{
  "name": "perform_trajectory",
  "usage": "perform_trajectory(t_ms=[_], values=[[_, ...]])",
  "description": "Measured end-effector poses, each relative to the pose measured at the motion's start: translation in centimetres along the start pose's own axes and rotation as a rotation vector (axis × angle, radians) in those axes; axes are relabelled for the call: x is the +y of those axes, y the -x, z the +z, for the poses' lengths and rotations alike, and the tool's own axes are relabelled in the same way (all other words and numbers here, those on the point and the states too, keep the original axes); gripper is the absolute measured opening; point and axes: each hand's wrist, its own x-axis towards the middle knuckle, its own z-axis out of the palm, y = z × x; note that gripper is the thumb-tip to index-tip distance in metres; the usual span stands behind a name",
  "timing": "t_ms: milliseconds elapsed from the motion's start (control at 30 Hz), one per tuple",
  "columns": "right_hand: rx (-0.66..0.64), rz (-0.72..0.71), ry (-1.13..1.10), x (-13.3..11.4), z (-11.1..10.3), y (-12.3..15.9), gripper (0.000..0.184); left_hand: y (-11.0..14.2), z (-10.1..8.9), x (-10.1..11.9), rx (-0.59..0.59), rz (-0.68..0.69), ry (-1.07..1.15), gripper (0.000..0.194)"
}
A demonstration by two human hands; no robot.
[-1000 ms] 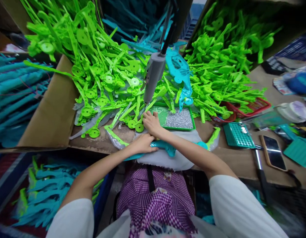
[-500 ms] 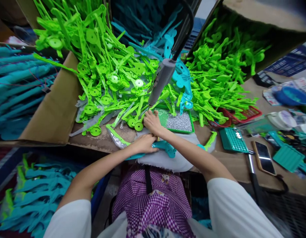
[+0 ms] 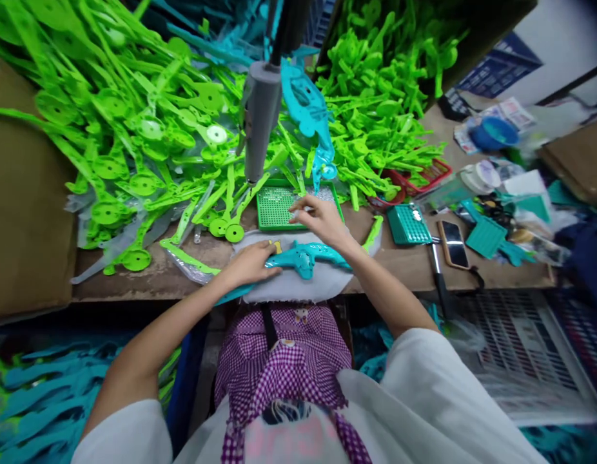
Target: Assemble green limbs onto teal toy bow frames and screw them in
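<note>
Closest to us, past the checked apron (image 3: 279, 367), a pale cloth (image 3: 298, 293) lies at the bench edge (image 3: 148, 291) with the turquoise part (image 3: 305, 259) across it. Our left hand (image 3: 253, 264) is closed over that part left of its middle, fingers on the far side and thumb nearer us; a yellow piece (image 3: 275, 246) shows by the fingertips. We judge the step in hand to be steadying the part while taking up small hardware. Beyond, our right hand (image 3: 320, 219) is loosely curled above the green tray (image 3: 279, 228) of silvery pieces (image 3: 331, 193); blur and size leave us unable to tell whether the fingers pinch one. The next move seems to call for a light fingertip pinch and an unmoving left hand. Farther off, the grey driver (image 3: 262, 119) hangs untouched before heaped lime-green parts (image 3: 182, 122).
</note>
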Motion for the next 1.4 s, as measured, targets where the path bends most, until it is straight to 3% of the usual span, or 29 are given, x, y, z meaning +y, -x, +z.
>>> perform_trajectory(t_ms=[100, 200, 433, 833, 967, 1100, 1400], values=[[0.017, 0.225, -0.144, 2.6, -3.2, 4.1, 0.01, -0.1, 0.1, -0.3, -0.009, 0.019, -0.016, 0.036], [0.014, 0.309, -0.05, 5.5, -5.0, 7.4, 0.018, -0.2, 0.2, -0.4, -0.013, 0.011, -0.049, 0.034], [-0.022, 0.345, -0.026, 9.3, -5.2, 9.3, 0.024, -0.4, -0.1, -0.2, -0.038, 0.008, -0.056, 0.031], [-0.153, 0.335, 0.413, 8.8, -4.2, 8.0, 0.02, -0.4, -0.6, 0.2, -0.038, -0.018, -0.052, 0.031], [-0.213, 0.302, 0.266, 9.1, -5.1, 7.9, 0.022, -0.5, -0.7, 0.4, -0.045, -0.031, -0.037, 0.031], [-0.168, 0.265, 0.22, 9.4, -5.3, 8.3, 0.026, -0.5, -0.8, 0.5, -0.04, -0.031, -0.037, 0.031], [-0.158, 0.317, 0.603, 8.7, -3.2, 9.2, 0.032, -0.7, -1.0, 0.7, -0.056, -0.03, -0.043, 0.032]])
